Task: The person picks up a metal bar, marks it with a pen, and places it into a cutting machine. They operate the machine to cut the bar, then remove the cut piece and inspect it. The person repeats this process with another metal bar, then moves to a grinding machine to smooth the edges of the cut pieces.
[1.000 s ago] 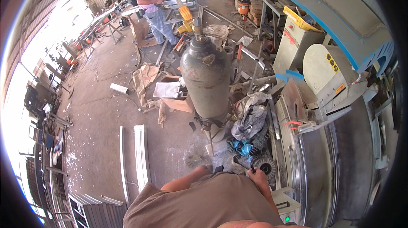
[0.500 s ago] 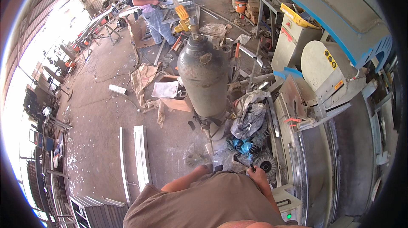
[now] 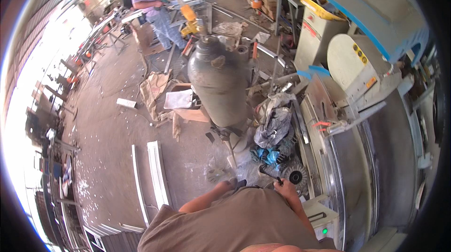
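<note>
Down low, both hands at the clutter on the floor beside the saw bench: left hand (image 3: 229,185) curled near a dark object, grip too hidden by the chest to tell, right hand (image 3: 283,187) clenched on a thin dark tool (image 3: 280,181) just beside the round black motor part (image 3: 295,176). Risk judged: blind reach among crumpled rags (image 3: 275,122) and sharp offcuts, so cuts or a snag; tall gas cylinder (image 3: 217,82) close ahead, liable to tip if knocked
</note>
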Demonstrator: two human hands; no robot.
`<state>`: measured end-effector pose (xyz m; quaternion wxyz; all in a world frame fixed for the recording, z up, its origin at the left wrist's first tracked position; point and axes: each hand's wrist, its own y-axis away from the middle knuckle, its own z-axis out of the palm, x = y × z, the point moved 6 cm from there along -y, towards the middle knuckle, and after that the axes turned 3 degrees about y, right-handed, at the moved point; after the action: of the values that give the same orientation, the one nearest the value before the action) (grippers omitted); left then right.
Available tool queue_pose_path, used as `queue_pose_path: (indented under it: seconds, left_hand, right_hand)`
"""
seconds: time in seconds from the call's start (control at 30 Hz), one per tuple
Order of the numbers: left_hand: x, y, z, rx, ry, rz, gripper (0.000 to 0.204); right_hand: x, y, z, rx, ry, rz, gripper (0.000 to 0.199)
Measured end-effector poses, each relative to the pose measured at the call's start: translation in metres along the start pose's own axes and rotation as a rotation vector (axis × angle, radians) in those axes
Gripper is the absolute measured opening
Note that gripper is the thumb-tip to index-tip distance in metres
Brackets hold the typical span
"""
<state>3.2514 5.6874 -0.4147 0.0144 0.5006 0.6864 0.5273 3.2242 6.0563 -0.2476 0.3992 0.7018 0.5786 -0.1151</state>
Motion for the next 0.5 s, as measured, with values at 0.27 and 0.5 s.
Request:
queue_pose_path:
  seconds: [0.27, 0.5]
  left_hand:
    - [-0.03, -0.041, 0.031, -0.082, -0.163, -0.033, 0.055]
    - [-0.019, -0.019, 0.006, -0.136, -0.288, -0.034, 0.054]
  right_hand:
    - [-0.006, 0.005, -0.025, 0.05, -0.036, 0.009, 0.039]
    - [0.079, -0.027, -0.147, 0.473, -0.218, 0.253, 0.042]
